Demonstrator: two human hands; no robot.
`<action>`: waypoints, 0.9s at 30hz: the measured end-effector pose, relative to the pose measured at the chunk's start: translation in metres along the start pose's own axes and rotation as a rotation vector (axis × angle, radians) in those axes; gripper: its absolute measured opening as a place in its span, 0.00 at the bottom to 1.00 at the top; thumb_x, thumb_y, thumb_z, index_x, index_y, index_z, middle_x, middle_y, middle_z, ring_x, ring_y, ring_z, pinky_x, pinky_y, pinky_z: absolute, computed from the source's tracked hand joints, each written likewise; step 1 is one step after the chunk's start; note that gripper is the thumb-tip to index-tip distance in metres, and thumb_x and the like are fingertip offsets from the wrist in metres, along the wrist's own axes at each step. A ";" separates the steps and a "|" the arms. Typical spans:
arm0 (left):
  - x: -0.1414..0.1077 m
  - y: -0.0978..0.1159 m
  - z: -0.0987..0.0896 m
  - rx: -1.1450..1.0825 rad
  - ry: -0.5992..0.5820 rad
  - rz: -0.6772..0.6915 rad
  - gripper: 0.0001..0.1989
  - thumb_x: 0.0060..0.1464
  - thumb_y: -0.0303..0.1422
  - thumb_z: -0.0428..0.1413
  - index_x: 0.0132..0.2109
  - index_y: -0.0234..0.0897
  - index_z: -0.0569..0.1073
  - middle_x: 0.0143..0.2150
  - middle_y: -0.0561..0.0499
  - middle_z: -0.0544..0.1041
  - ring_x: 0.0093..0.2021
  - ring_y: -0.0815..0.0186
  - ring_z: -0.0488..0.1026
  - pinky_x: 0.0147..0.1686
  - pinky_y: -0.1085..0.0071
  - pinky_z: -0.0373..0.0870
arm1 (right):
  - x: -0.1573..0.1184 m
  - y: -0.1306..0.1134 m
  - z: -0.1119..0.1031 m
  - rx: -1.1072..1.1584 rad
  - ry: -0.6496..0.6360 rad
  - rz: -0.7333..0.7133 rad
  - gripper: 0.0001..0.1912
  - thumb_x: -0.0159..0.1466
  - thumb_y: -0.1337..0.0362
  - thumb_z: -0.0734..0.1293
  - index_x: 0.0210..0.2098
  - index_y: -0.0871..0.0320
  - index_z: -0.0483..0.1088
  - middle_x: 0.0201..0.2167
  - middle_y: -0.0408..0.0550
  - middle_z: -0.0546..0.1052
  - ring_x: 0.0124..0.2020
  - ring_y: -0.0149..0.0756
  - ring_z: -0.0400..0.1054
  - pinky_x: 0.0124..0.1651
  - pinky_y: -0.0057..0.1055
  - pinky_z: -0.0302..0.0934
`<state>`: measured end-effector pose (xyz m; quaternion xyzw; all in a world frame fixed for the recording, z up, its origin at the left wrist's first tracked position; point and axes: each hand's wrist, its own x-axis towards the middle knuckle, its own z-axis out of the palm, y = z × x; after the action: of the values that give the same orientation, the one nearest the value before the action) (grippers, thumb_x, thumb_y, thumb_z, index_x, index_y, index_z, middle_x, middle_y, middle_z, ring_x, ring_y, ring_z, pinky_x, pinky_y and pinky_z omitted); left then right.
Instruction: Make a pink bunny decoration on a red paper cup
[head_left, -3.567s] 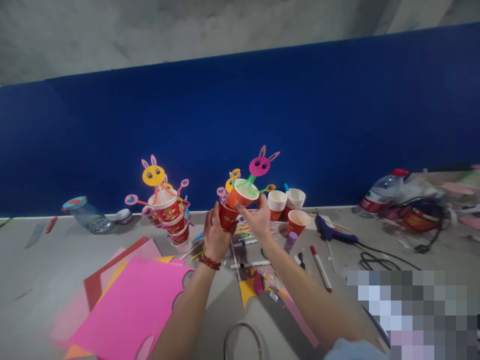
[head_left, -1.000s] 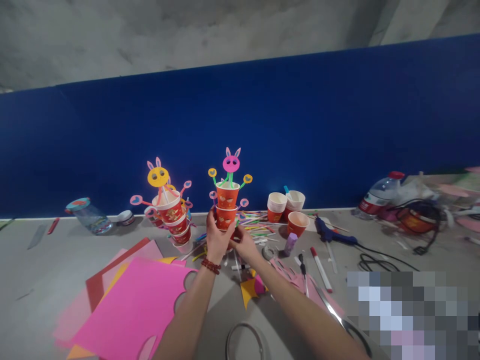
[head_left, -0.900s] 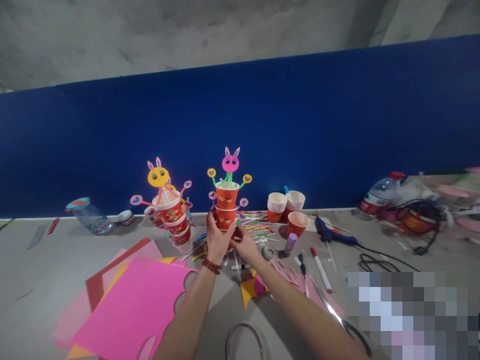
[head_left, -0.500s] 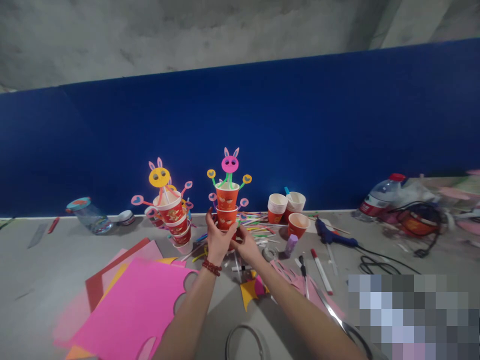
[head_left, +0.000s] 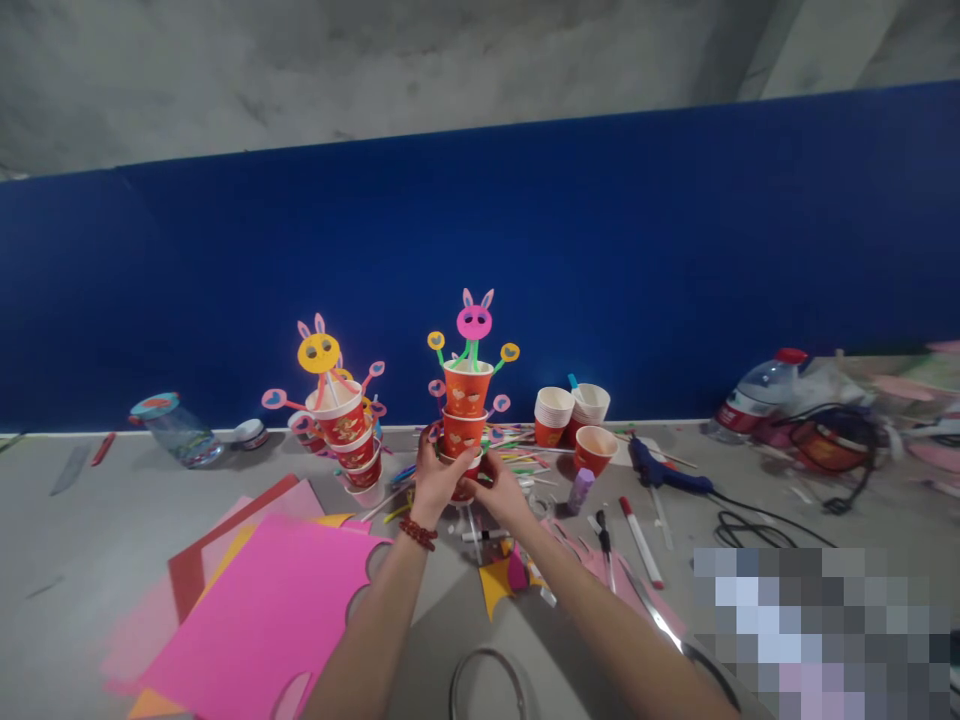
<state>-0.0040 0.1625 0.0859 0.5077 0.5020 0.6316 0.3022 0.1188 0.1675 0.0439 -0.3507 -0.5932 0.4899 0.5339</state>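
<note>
Both hands grip a stack of red paper cups (head_left: 466, 388) near its lower cups. My left hand (head_left: 442, 480) wraps round its left side, a beaded bracelet on the wrist. My right hand (head_left: 501, 490) has its fingers on the lower right of the stack. From the top cup rises a pink bunny-eared paper face (head_left: 474, 322) on green stems, with small yellow discs at the sides. A similar cup stack (head_left: 347, 425) with a yellow face (head_left: 319, 353) stands to the left. Part of the lower held cup is hidden by my fingers.
Coloured foam sheets (head_left: 277, 600) lie at front left. Nested paper cups (head_left: 554, 415), a purple glue stick (head_left: 580, 492), a blue glue gun (head_left: 667, 470) with its cord, markers and scissors (head_left: 664, 625) are on the right. A tape ring (head_left: 487, 655) lies in front. A blue partition (head_left: 675, 250) stands behind.
The held cup stack has moved slightly right and up, with both hands moving along with it. More of its lower cups shows now between my hands.
</note>
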 end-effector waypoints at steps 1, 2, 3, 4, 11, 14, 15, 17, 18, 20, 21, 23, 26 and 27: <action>0.000 -0.001 0.000 -0.008 -0.008 -0.009 0.31 0.42 0.36 0.68 0.54 0.39 0.67 0.52 0.43 0.75 0.52 0.56 0.73 0.55 0.59 0.66 | 0.000 -0.001 -0.001 -0.004 -0.002 -0.002 0.18 0.52 0.65 0.72 0.41 0.54 0.66 0.40 0.47 0.77 0.42 0.42 0.73 0.45 0.38 0.69; 0.000 -0.001 0.001 -0.017 -0.015 -0.018 0.31 0.42 0.35 0.68 0.53 0.38 0.67 0.52 0.43 0.75 0.52 0.56 0.74 0.55 0.59 0.67 | -0.001 -0.003 -0.001 -0.007 -0.004 -0.002 0.18 0.52 0.65 0.71 0.42 0.54 0.66 0.40 0.47 0.77 0.42 0.42 0.73 0.45 0.38 0.69; 0.000 -0.001 0.001 -0.032 -0.028 -0.029 0.30 0.42 0.35 0.68 0.53 0.38 0.67 0.51 0.43 0.76 0.51 0.56 0.74 0.54 0.60 0.68 | -0.002 -0.004 -0.001 -0.008 -0.007 -0.002 0.18 0.52 0.65 0.71 0.42 0.54 0.66 0.40 0.47 0.78 0.43 0.42 0.73 0.46 0.39 0.69; 0.000 -0.001 0.001 -0.050 -0.051 -0.042 0.30 0.42 0.35 0.68 0.52 0.38 0.68 0.50 0.44 0.77 0.50 0.57 0.75 0.52 0.60 0.69 | -0.003 -0.005 -0.002 -0.010 -0.010 -0.002 0.18 0.53 0.64 0.71 0.43 0.54 0.66 0.41 0.48 0.78 0.43 0.42 0.74 0.46 0.39 0.69; -0.002 0.000 0.002 -0.145 -0.202 -0.093 0.21 0.43 0.39 0.67 0.45 0.36 0.75 0.44 0.43 0.82 0.42 0.55 0.79 0.45 0.61 0.74 | -0.010 -0.017 -0.012 -0.084 -0.081 0.018 0.22 0.55 0.57 0.72 0.46 0.54 0.66 0.42 0.49 0.79 0.42 0.42 0.75 0.44 0.38 0.70; -0.004 0.001 0.003 -0.153 -0.202 -0.085 0.21 0.45 0.40 0.66 0.45 0.35 0.75 0.45 0.42 0.82 0.43 0.54 0.79 0.45 0.60 0.74 | -0.016 -0.043 -0.029 -0.184 -0.091 0.024 0.19 0.54 0.55 0.74 0.41 0.54 0.71 0.38 0.48 0.80 0.39 0.43 0.75 0.40 0.36 0.69; -0.004 0.001 0.003 -0.151 -0.202 -0.081 0.21 0.45 0.40 0.66 0.46 0.35 0.75 0.45 0.42 0.81 0.43 0.54 0.79 0.45 0.59 0.74 | -0.018 -0.056 -0.037 -0.250 -0.065 0.025 0.16 0.53 0.54 0.74 0.36 0.55 0.72 0.34 0.48 0.79 0.36 0.43 0.74 0.38 0.35 0.67; -0.006 0.002 0.004 -0.143 -0.207 -0.072 0.22 0.45 0.39 0.66 0.47 0.35 0.74 0.45 0.42 0.81 0.44 0.53 0.79 0.46 0.59 0.74 | -0.023 -0.087 -0.052 -0.602 0.101 -0.038 0.17 0.57 0.48 0.71 0.27 0.55 0.70 0.24 0.44 0.76 0.27 0.38 0.70 0.32 0.33 0.64; -0.007 0.003 0.004 -0.139 -0.215 -0.067 0.22 0.46 0.39 0.66 0.47 0.35 0.74 0.46 0.42 0.81 0.45 0.53 0.79 0.46 0.59 0.73 | -0.025 -0.103 -0.059 -0.710 0.265 -0.143 0.18 0.59 0.47 0.70 0.26 0.55 0.68 0.22 0.43 0.73 0.25 0.37 0.68 0.31 0.33 0.62; -0.010 0.003 0.007 -0.129 -0.235 -0.053 0.22 0.46 0.39 0.66 0.48 0.36 0.73 0.46 0.42 0.81 0.44 0.54 0.79 0.46 0.60 0.73 | -0.025 -0.133 -0.069 -0.818 0.571 -0.445 0.19 0.57 0.48 0.71 0.31 0.56 0.67 0.28 0.47 0.74 0.30 0.39 0.68 0.35 0.35 0.63; -0.012 0.004 0.008 -0.121 -0.241 -0.043 0.22 0.46 0.38 0.65 0.48 0.36 0.73 0.46 0.42 0.80 0.44 0.54 0.79 0.46 0.60 0.73 | -0.024 -0.145 -0.071 -0.867 0.641 -0.598 0.20 0.57 0.48 0.72 0.35 0.57 0.67 0.34 0.51 0.75 0.35 0.43 0.70 0.39 0.38 0.64; -0.015 0.004 0.012 -0.096 -0.244 -0.014 0.24 0.45 0.37 0.66 0.49 0.36 0.72 0.47 0.42 0.80 0.46 0.55 0.78 0.48 0.59 0.72 | -0.020 -0.162 -0.072 -0.988 0.587 -0.764 0.21 0.59 0.51 0.71 0.45 0.58 0.67 0.44 0.57 0.75 0.47 0.50 0.69 0.50 0.44 0.61; -0.018 0.005 0.017 -0.042 -0.242 0.038 0.25 0.43 0.36 0.67 0.49 0.36 0.71 0.47 0.43 0.78 0.48 0.54 0.76 0.51 0.58 0.69 | -0.013 -0.169 -0.065 -1.122 0.395 -0.730 0.15 0.63 0.57 0.68 0.46 0.56 0.68 0.43 0.53 0.78 0.48 0.49 0.69 0.54 0.47 0.57; -0.019 0.005 0.017 -0.021 -0.242 0.053 0.26 0.42 0.36 0.67 0.49 0.36 0.70 0.48 0.43 0.78 0.49 0.54 0.75 0.51 0.57 0.68 | -0.011 -0.168 -0.063 -1.115 0.366 -0.703 0.12 0.65 0.58 0.67 0.46 0.56 0.68 0.41 0.51 0.78 0.46 0.48 0.70 0.53 0.46 0.58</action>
<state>0.0186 0.1501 0.0835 0.5901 0.4414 0.5790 0.3489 0.2006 0.1242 0.1977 -0.4369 -0.7357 -0.1587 0.4926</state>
